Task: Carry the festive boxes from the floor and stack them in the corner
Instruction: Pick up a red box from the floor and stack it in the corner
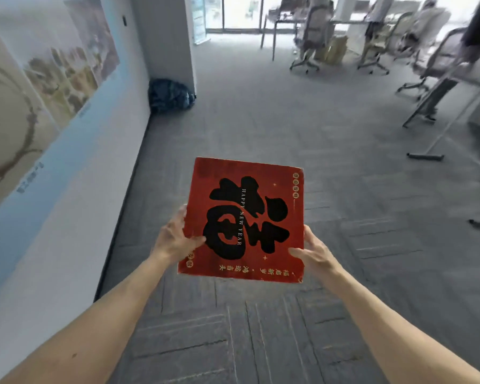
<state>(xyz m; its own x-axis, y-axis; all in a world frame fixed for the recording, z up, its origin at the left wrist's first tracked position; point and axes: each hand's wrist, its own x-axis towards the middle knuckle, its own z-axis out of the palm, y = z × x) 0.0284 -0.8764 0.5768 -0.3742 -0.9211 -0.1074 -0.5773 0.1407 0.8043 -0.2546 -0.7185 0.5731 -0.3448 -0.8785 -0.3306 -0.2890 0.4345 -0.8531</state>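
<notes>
Both hands clamp a red festive box (244, 220) held out above the grey carpet floor (330, 167), left hand (175, 239) on its left edge, right hand (315, 254) on its right, thumbs on top. A big black character fills the lid, crossed by "HAPPY NEW YEAR"; the small gold writing is too small to read. A dark bag (170, 96) sits in the corner.

— What does the box (244, 220) between the left hand (175, 239) and the right hand (315, 256) look made of?
— Printed cardboard: matt red with black ink, the edges a little scuffed.
— And the floor (344, 176) beneath the hands?
— Grey carpet tiles, a rough, ribbed cloth weave.
— The wall (67, 245) beyond the left hand?
— Smooth and matt, seemingly painted, with a flat printed mural (53, 79) on it. Far ahead of that hand, a dark bag (169, 97) shows a faint, plastic-like sheen.
</notes>
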